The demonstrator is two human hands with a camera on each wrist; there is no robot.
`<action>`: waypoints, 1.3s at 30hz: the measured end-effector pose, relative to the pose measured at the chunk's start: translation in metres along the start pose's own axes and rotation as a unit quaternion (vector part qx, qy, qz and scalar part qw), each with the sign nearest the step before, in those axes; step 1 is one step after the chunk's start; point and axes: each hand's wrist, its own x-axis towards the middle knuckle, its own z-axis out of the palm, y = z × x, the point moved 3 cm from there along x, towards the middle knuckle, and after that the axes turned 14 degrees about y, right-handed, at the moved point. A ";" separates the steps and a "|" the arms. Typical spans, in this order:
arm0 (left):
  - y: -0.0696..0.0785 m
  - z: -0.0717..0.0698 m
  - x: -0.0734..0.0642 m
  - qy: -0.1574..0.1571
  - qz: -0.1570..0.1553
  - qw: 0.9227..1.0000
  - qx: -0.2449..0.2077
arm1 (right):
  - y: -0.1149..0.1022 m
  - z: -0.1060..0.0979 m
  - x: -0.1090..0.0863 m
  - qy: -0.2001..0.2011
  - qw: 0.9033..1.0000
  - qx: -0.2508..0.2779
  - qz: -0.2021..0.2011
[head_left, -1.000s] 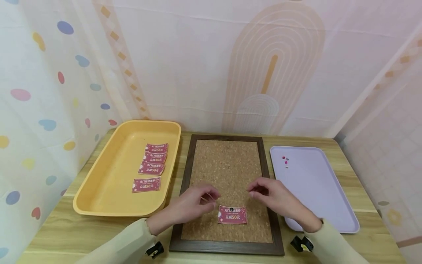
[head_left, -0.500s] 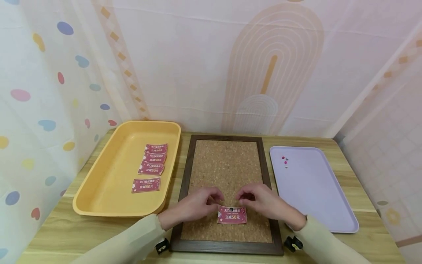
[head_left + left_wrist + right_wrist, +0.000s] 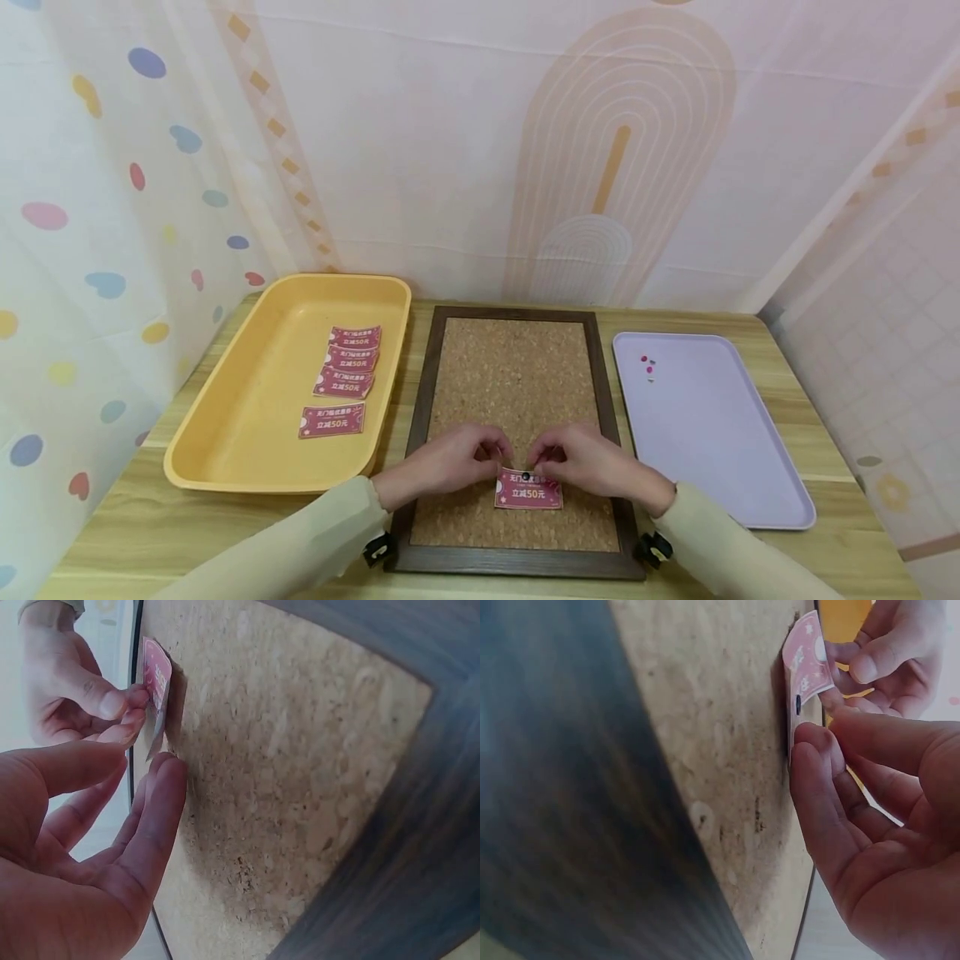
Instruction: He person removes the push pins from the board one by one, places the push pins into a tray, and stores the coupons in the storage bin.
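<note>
A red printed coupon [image 3: 528, 492] lies on the corkboard [image 3: 517, 392], with a dark round pushpin [image 3: 527, 476] at its upper middle. In the right wrist view, the coupon curls away from the cork. My left hand [image 3: 459, 457] is at its upper left corner, fingers bent and thumb apart from them. My right hand [image 3: 583, 458] is at the upper right corner, its thumb and index fingertips close together. Fingertips of both hands are at the coupon's edges, but no firm grip shows.
On the left stands a yellow tray [image 3: 225, 417] with several red coupons [image 3: 332, 421] inside. A lilac tray [image 3: 712, 433] on the right holds several small pins [image 3: 649, 369]. A dark frame [image 3: 517, 562] borders the corkboard on the wooden table [image 3: 135, 533].
Both hands have moved inward and down toward the pinned coupon, the right one farther than the left. The coupon, trays and corkboard have stayed in place.
</note>
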 end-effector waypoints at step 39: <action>-0.008 0.013 0.011 -0.011 0.016 0.999 0.028 | -0.003 0.016 0.013 -0.034 0.996 -0.081 -0.005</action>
